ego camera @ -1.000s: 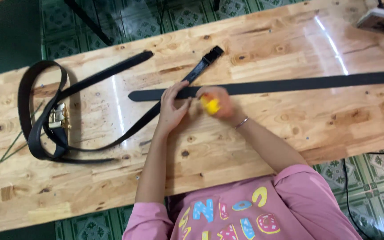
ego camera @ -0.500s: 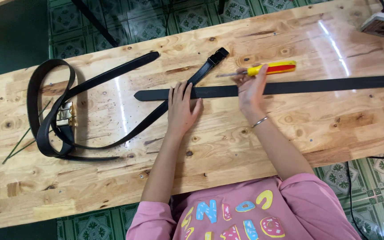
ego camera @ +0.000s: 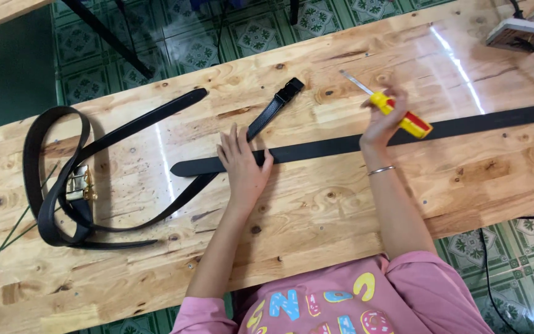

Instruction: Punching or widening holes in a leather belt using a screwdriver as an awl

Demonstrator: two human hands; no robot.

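My left hand point(ego camera: 243, 169) lies flat, fingers together, on a long black belt strap point(ego camera: 329, 145) that runs across the wooden table point(ego camera: 316, 204) to the right edge. My right hand point(ego camera: 383, 119) is raised above the strap and grips a yellow and red screwdriver point(ego camera: 398, 113), its metal shaft pointing up and left. A second black belt point(ego camera: 125, 127) with a gold buckle point(ego camera: 80, 184) lies looped at the left, and its strap end with a black clasp point(ego camera: 288, 90) passes under my left hand.
A white device point(ego camera: 519, 32) with a cable stands at the table's far right corner. Thin green sticks point(ego camera: 23, 219) lie near the left edge. Green patterned floor tiles point(ego camera: 242, 31) and a dark table leg point(ego camera: 103, 34) show beyond the table.
My right hand has lifted the screwdriver away from the strap and moved right, turning it so the shaft points up-left. My left hand stays pressed on the strap.
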